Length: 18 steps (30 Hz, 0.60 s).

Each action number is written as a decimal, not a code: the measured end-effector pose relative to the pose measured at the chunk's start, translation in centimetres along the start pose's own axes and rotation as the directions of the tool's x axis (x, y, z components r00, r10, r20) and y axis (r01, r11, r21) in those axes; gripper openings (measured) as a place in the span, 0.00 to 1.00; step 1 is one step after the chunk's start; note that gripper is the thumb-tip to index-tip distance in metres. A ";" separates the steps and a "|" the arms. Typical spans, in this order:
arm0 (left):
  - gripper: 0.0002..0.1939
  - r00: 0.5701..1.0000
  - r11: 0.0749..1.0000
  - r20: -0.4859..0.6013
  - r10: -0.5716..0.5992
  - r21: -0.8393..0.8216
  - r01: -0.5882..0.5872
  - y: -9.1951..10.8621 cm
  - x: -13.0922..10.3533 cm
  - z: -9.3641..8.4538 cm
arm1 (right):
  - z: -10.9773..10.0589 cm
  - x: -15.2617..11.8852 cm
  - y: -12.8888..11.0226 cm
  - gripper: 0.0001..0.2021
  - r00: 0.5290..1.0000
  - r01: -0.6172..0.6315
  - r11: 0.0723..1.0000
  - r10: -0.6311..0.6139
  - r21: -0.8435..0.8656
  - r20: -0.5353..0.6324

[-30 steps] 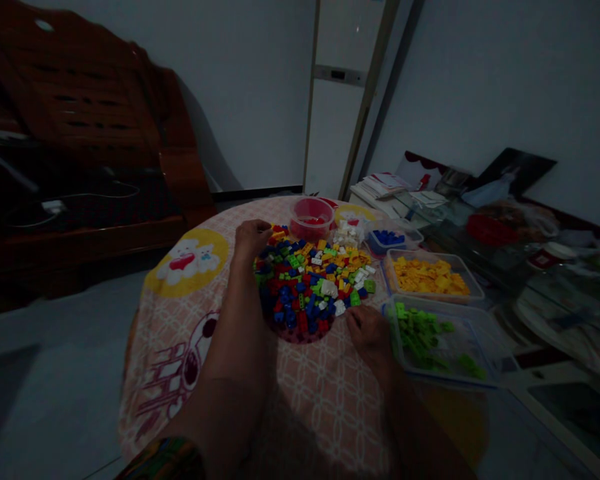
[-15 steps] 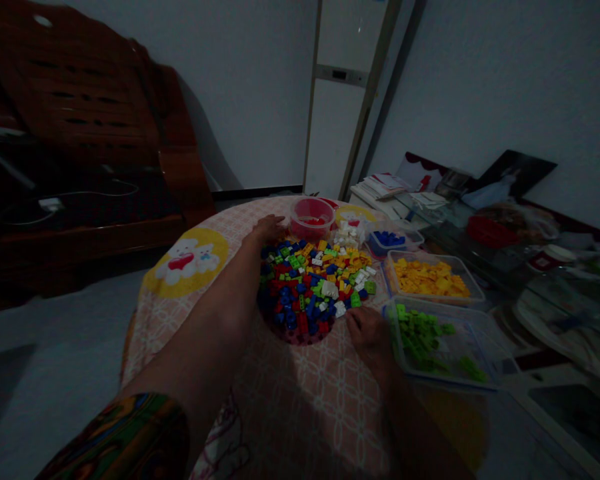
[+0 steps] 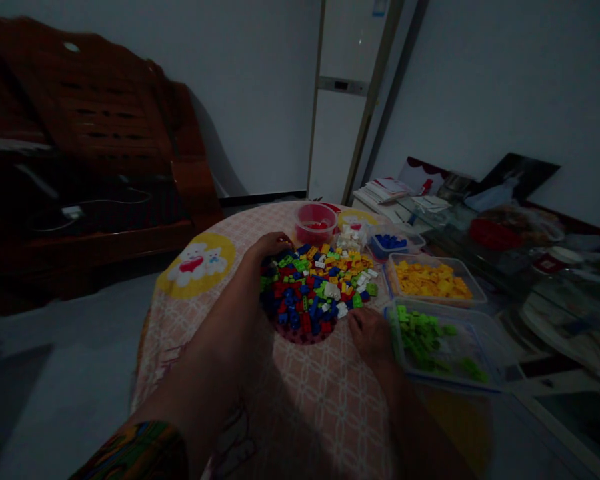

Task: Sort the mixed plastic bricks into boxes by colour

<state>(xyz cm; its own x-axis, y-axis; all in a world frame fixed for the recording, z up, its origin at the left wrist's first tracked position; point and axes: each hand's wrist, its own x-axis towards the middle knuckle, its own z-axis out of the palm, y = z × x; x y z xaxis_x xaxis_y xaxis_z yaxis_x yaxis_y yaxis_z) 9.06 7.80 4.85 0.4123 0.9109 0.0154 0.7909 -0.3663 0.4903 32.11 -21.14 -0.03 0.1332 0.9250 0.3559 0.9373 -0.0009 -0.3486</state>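
Observation:
A heap of mixed toy building bricks (image 3: 310,283) in red, blue, green, yellow and white lies on a round, dark pink holed base. At the heap's far left edge is my left hand (image 3: 270,245), its fingers loosely bent and apart over the bricks, the tips partly hidden. Just behind it stands a round pink tub (image 3: 316,230) with red bricks inside. By the near right edge of the heap, my right hand (image 3: 370,330) rests with curled fingers beside a white brick (image 3: 342,310). What lies within those fingers is hidden.
On the right stand clear boxes: one of green bricks (image 3: 473,333), one of yellow bricks (image 3: 433,279), one of blue bricks (image 3: 391,241). White bricks (image 3: 351,235) sit behind the heap. A cluttered glass table (image 3: 450,223) adjoins the round table. A wooden bench (image 3: 195,187) is at left.
My left hand has come down from beside the pink tub to the heap's far left edge, and its fingers are more bent. My right hand stays in place. The view has shifted slightly.

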 end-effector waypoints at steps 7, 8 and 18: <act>0.23 0.993 0.981 0.003 0.118 -0.153 -0.116 1.9 -3.8 1.4 | -0.3 0.0 -0.4 0.10 1.000 0.006 1.000 -0.006 0.000 -0.009; 0.23 0.991 0.978 0.005 0.135 -0.163 -0.132 2.5 -4.3 1.7 | -0.3 0.0 -0.4 0.10 1.000 0.007 1.000 -0.007 0.001 -0.010; 0.23 0.977 0.960 -0.016 0.211 -0.187 -0.210 7.0 -6.6 3.7 | -0.2 -0.1 -0.3 0.11 1.000 0.010 1.000 -0.010 -0.002 -0.005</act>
<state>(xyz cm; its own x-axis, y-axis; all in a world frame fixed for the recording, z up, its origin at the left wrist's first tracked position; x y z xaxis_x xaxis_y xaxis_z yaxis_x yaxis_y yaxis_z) 13.51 -1.49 4.92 0.5626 0.8161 0.1320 0.5879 -0.5072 0.6302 31.91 -21.28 0.22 0.1253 0.9232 0.3634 0.9392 0.0077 -0.3432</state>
